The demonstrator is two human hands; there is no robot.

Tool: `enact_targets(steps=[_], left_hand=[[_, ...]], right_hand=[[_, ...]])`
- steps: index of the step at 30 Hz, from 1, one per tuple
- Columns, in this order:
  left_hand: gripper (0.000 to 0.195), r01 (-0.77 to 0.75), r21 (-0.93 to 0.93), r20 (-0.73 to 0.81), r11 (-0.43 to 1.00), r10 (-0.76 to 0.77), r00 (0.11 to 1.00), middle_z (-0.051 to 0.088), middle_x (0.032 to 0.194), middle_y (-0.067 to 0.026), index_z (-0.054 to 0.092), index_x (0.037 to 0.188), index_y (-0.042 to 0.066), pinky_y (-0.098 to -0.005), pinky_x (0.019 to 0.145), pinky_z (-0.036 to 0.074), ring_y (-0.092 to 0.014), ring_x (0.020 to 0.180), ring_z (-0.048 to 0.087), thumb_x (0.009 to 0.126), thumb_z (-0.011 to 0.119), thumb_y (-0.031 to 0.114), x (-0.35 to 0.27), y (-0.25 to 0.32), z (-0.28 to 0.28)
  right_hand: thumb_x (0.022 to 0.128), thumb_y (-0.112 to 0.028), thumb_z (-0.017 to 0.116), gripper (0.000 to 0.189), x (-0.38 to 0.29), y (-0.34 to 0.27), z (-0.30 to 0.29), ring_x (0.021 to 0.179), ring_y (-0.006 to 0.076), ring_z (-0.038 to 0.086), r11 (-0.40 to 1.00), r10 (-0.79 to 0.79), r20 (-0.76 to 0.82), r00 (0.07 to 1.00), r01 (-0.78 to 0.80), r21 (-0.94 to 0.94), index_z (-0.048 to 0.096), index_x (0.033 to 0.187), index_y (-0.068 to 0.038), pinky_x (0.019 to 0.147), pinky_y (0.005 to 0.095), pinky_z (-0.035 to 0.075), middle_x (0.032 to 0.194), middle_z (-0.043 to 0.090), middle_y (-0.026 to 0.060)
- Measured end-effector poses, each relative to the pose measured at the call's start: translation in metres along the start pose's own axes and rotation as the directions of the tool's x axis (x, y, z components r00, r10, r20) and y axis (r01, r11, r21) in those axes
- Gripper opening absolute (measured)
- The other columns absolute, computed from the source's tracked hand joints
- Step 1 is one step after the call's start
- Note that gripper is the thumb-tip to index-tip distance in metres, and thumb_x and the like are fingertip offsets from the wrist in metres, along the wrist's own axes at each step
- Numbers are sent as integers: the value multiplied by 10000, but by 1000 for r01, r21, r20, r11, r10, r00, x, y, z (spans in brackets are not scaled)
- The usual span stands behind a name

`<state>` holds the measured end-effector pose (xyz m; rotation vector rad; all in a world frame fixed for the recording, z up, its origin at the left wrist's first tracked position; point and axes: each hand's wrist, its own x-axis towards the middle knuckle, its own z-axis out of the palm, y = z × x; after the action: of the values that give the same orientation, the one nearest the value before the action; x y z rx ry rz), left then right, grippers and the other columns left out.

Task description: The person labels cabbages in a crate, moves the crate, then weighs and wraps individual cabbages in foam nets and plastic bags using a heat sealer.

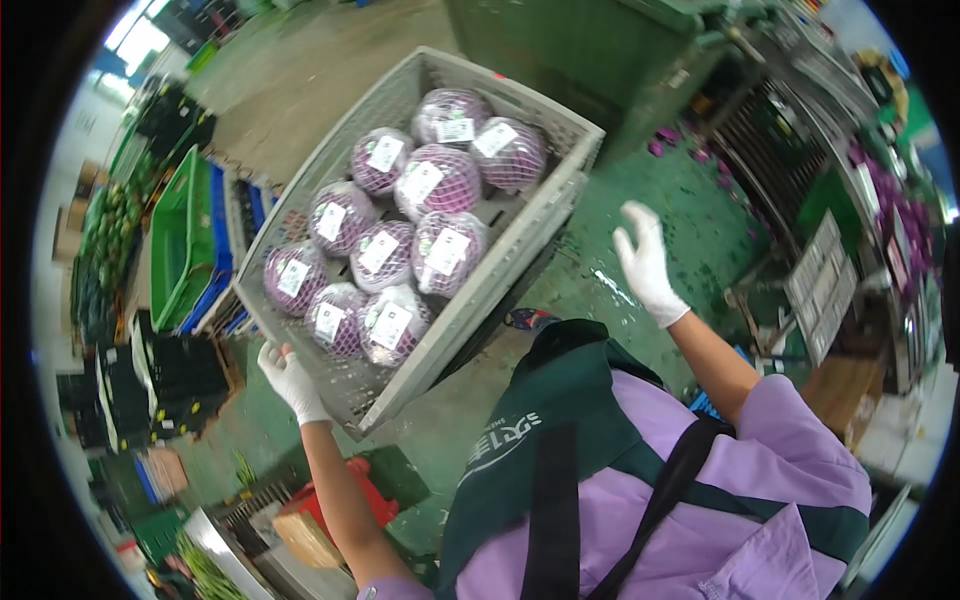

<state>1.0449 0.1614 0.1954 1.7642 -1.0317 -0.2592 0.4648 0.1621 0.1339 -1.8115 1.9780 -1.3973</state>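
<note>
A grey plastic crate stands before me at a slant. Several heads of red cabbage lie in it, each in a net and clear wrap with a white label that bears writing. My left hand, in a white glove, is at the crate's near left rim with its fingers bent. Whether it grips the rim or only rests there is hard to tell. Off the crate's right side, my right hand hangs over the wet floor, also gloved. Its fingers are spread and nothing is in them.
A large green bin stands behind the crate. Purple leaf scraps litter the green floor near a metal machine at right. Green and blue crates are stacked at left, with black crates nearer. A red plastic object lies below my left forearm.
</note>
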Motion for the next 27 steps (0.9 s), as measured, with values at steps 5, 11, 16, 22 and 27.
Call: enact_targets(steps=[5,11,16,22,27], left_hand=[[313,108,-146,99,983,-94,991,587,1121,-134,488,1220,-26,-327,893,461,-202,1006,554,922,528,62,0,17,19],[328,0,93,60,996,-5,998,609,1150,-193,552,1213,-57,-379,893,479,-266,992,596,958,549,149,31,-17,-10],[588,125,731,-111,671,-63,992,501,1265,-267,537,1296,70,-495,884,495,-410,1095,539,881,510,486,4,82,13],[696,-184,789,-46,586,356,933,505,1285,-276,523,1338,76,-461,900,498,-412,1129,541,863,529,585,-93,157,143],[399,-882,-79,324,464,849,418,590,1195,-231,551,1198,-69,-424,879,489,-326,1013,593,919,608,210,-271,258,374]], right_hand=[[865,-262,595,302,-147,15,-33,932,360,645,939,275,759,589,-334,-81,672,1017,-13,871,396,490,999,666,216],[882,-344,588,351,-191,48,-76,856,399,652,856,446,666,599,-503,-121,685,1054,-54,794,445,512,915,684,216],[872,-369,593,347,-252,125,-92,776,382,651,827,521,571,635,-542,-151,691,956,-47,728,455,511,829,673,204],[864,-399,569,413,-288,192,-171,889,374,653,622,706,437,557,-783,-7,696,974,-21,812,438,493,910,686,218],[888,-407,529,406,-315,245,-270,930,372,638,512,846,214,488,-856,-72,692,987,-50,840,447,493,997,679,186]])
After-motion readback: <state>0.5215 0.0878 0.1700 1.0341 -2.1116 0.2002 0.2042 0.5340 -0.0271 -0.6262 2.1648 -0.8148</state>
